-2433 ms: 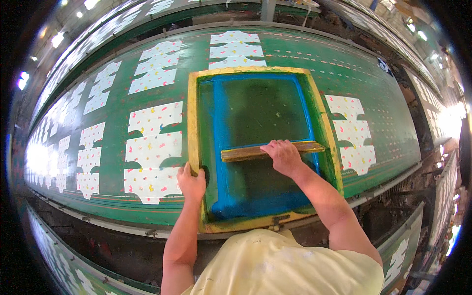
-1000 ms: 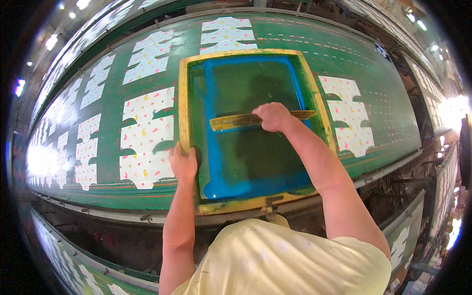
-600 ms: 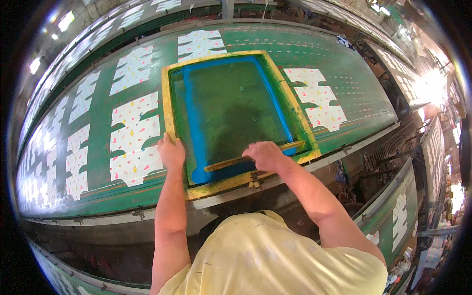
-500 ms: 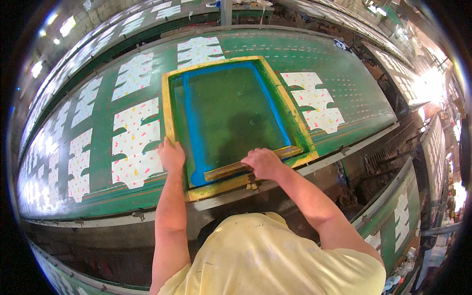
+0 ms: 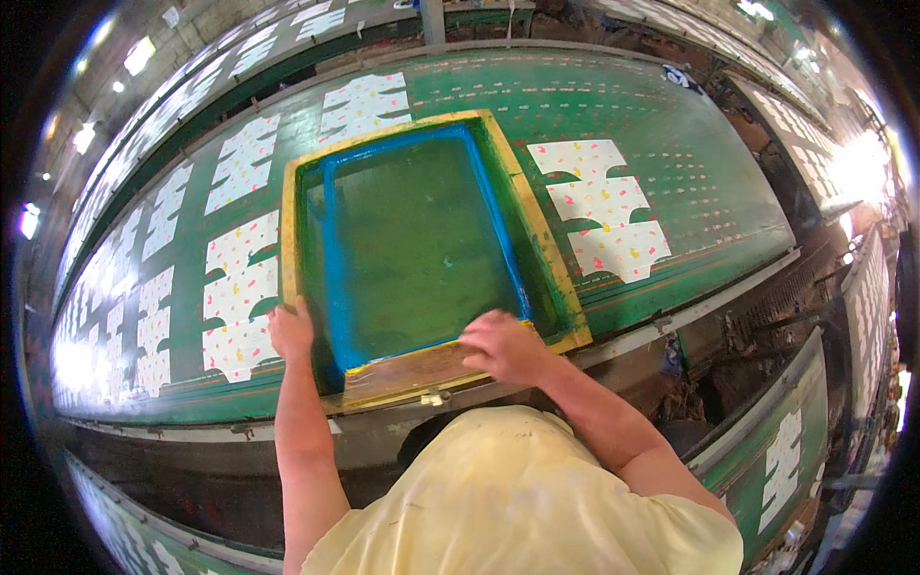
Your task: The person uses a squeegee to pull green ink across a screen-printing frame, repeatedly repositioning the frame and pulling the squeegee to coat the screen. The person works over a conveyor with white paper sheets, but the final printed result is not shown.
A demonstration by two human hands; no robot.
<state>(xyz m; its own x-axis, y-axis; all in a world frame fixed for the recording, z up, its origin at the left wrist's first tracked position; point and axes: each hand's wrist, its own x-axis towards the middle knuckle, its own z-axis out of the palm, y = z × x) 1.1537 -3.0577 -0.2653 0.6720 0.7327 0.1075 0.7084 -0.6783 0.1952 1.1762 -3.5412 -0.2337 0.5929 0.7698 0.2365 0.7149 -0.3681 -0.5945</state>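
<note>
A printing screen (image 5: 289, 230) with a yellow wooden frame lies on the long green table, its dark green mesh bordered in blue. My left hand (image 5: 291, 331) is closed round the frame's left side, near its lower corner. Along the frame's near edge rests a wooden squeegee (image 5: 402, 369), tilted toward me with its broad face up. My right hand (image 5: 506, 349) is over the squeegee's right part, fingers loosely curled with a gap between them and the thumb. It hides that end of the squeegee, and no grip on it shows.
White cut fabric pieces with small coloured prints lie left of the screen (image 5: 241, 292) and right of it (image 5: 602, 211). The green table (image 5: 709, 230) has a metal rail (image 5: 690, 311) along its near edge. Other long tables run behind and at the lower right (image 5: 805, 383).
The screen appears further left in view, with my left hand still on it. The squeegee has tipped back onto the near frame edge, and my right hand has loosened from its top.
</note>
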